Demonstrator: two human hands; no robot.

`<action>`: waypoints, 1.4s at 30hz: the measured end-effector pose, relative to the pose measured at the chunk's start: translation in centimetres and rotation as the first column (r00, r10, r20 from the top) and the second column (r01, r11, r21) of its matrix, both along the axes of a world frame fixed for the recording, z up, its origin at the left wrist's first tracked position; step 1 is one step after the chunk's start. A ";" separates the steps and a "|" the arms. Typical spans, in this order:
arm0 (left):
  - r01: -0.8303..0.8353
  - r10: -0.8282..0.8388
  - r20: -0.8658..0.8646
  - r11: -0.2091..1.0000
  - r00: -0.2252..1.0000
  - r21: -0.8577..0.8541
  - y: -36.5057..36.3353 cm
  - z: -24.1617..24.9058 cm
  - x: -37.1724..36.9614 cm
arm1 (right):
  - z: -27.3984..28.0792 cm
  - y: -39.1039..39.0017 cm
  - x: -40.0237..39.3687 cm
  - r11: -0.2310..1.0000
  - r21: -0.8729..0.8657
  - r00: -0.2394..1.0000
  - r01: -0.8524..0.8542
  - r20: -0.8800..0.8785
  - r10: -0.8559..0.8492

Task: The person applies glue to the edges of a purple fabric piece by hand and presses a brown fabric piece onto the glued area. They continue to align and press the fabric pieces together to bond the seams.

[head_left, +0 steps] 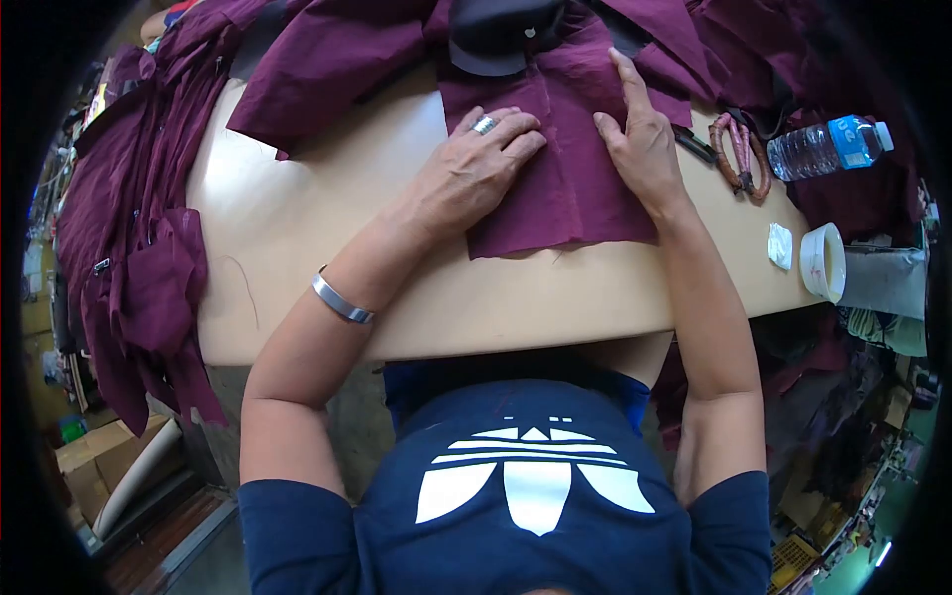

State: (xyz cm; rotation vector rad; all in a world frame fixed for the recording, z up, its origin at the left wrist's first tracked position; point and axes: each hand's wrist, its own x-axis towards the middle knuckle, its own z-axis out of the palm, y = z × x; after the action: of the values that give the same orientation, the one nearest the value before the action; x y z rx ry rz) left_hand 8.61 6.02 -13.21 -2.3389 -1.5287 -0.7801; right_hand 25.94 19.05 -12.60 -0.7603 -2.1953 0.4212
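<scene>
A maroon cloth panel (526, 213) lies on the table before me, with a seam or crease running down its middle. My left hand (481, 164), wearing a ring, rests on the panel's left part. Its fingers are curled together against the cloth, and their tips are partly hidden. On the right part of the panel is my right hand (645, 149), index finger stretched forward and thumb held apart, palm side turned inward. At the panel's far end, a black cap brim (486, 55) covers part of the cloth.
More maroon garments hang over the table's left edge (149, 228) and lie across the back. To the right are scissors with wrapped handles (739, 159), a water bottle (833, 149), a folded white piece (779, 246) and a pale bowl (823, 263). A loose thread lies on the tabletop (307, 218).
</scene>
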 end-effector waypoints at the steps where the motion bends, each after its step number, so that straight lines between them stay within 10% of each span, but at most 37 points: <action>1: 0.016 -0.015 0.029 0.999 0.999 -0.035 0.1 -0.2 0.0 | -0.1 -0.2 0.1 0.999 -0.041 1.000 0.015 0.006 -0.015; 6: -0.162 0.175 0.002 0.916 0.985 -0.368 1.5 1.3 1.2 | 1.2 -1.7 -0.1 0.954 -0.258 0.977 0.154 0.186 -0.108; 9: -0.202 0.210 0.140 0.977 0.968 -0.071 3.3 -0.4 -0.4 | -0.1 -0.9 -0.1 0.992 -0.093 0.991 0.089 0.108 -0.078; 12: -0.369 0.399 0.001 0.849 0.917 -0.377 4.7 0.5 -1.5 | -0.6 -0.4 -0.1 0.994 -0.075 0.994 0.075 0.082 -0.069; 15: -0.365 0.391 0.030 0.882 0.920 -0.296 4.9 -0.2 -2.0 | 0.1 -0.9 0.0 0.986 -0.125 0.990 0.106 0.108 -0.093; 20: -0.093 0.089 0.078 0.994 0.993 0.051 2.0 -0.1 0.4 | -1.1 -0.4 0.3 0.998 0.027 0.998 0.060 -0.020 -0.059; 27: 0.198 -0.180 0.126 0.969 0.976 -0.146 -1.7 0.2 2.1 | 2.0 -2.1 1.9 0.960 -0.266 0.994 0.082 0.095 -0.059; 42: 0.266 -0.248 0.103 0.931 0.963 -0.249 -2.3 -0.1 1.9 | 0.1 -5.8 5.9 0.979 -0.203 0.999 0.021 -0.019 -0.026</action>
State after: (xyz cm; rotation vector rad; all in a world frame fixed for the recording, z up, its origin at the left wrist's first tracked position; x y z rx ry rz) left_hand 10.47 3.71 -13.36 -2.7770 -1.4462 -0.7635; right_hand 31.88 13.28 -12.46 -0.8852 -2.1423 0.6456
